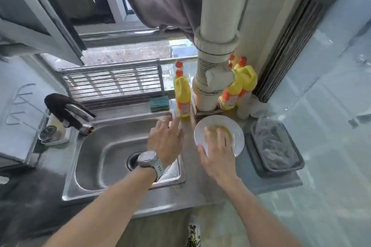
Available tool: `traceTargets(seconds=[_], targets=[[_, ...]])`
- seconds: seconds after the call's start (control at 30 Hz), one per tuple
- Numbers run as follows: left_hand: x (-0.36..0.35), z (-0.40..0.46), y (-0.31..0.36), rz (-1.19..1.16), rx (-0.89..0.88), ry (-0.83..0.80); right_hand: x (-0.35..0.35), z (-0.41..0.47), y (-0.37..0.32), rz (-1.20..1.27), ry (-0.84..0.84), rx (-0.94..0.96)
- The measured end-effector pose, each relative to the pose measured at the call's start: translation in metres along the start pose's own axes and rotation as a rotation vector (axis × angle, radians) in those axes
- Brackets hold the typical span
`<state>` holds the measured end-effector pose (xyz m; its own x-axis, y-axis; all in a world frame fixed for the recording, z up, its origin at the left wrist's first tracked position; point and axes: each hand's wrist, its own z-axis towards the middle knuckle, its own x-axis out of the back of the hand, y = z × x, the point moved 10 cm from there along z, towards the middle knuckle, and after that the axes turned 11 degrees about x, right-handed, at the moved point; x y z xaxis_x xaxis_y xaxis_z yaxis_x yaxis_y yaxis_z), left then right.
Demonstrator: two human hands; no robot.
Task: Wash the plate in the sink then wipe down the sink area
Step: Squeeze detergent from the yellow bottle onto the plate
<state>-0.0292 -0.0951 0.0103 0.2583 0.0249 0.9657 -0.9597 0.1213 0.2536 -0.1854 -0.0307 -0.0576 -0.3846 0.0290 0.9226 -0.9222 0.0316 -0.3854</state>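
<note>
The white plate point(236, 128) sits on the steel desk point(192, 186), just right of the sink point(112, 146) and in front of the thick white drain pipe point(216, 50). A yellowish smear or residue point(224, 129) covers the plate's centre; blur prevents telling what it is.

The right hand point(217, 151) lies flat over the near half of the plate, fingers straight and slightly spread, fingertips on the smeared centre, thumb at the plate's near-left rim. It is not curled round anything.

The left hand point(166, 139) is held over the sink's right edge, fingers extended and loosely spread toward the back, holding nothing. A ring shows on one finger and a grey watch point(149, 161) on the wrist.

The sink basin appears to hold no dishes; its drain point(132, 159) is partly hidden by the watch. The faucet point(70, 113) stands at the sink's left rear corner.

A green sponge point(160, 103) lies on the ledge behind the sink, just left of a yellow detergent bottle point(182, 96) with a red cap. More yellow bottles point(241, 84) stand right of the pipe. A dark tray point(275, 146) holding crumpled plastic rests on the desk to the right of the plate. A wire rack point(112, 84) runs along the window behind the sink.
</note>
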Motion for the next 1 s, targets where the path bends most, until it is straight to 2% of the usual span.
traceTargets(seconds=[0.13,0.3,0.47,0.53,0.67,0.83,1.0], targets=[[-0.061,0.022,0.015,-0.070,0.019,-0.063,-0.036,0.028,0.058,-0.095,-0.091,-0.043],[-0.144,0.043,0.016,-0.090,0.062,-0.188,-0.059,0.065,0.118,-0.260,-0.104,-0.020],[-0.193,0.051,0.010,-0.198,0.217,-0.299,-0.069,0.074,0.157,-0.327,-0.159,-0.055],[-0.206,0.053,0.009,-0.236,0.272,-0.340,-0.073,0.077,0.168,-0.279,-0.169,-0.102],[-0.218,0.051,0.006,-0.343,0.348,-0.399,-0.071,0.077,0.177,-0.190,-0.094,-0.194],[-0.209,0.050,-0.016,-0.423,0.413,-0.348,-0.066,0.066,0.165,-0.054,0.062,-0.214],[-0.176,0.044,-0.068,-0.519,0.439,-0.274,-0.072,0.056,0.116,0.106,0.117,-0.244]])
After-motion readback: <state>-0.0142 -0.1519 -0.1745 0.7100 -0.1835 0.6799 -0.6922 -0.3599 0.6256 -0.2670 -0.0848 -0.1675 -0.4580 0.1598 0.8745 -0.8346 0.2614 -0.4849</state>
